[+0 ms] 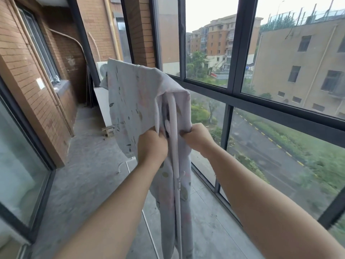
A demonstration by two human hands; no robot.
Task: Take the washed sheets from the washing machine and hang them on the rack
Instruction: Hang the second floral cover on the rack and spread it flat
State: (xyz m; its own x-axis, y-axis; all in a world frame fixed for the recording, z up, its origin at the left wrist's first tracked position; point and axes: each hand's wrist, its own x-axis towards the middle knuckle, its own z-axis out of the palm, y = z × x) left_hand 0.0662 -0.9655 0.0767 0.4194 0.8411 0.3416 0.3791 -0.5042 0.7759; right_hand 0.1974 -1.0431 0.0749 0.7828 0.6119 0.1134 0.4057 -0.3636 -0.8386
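While the left hand (152, 146) and right hand (197, 139) pinch the sheet (134, 94), the rack (173, 116) stands between.

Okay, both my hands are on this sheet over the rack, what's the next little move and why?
Probably tug both edges down and apart to flatten the drape. The left hand and right hand each grip a bunched edge of the sheet on either side of the white tube of the rack, where the cloth hangs in folds.
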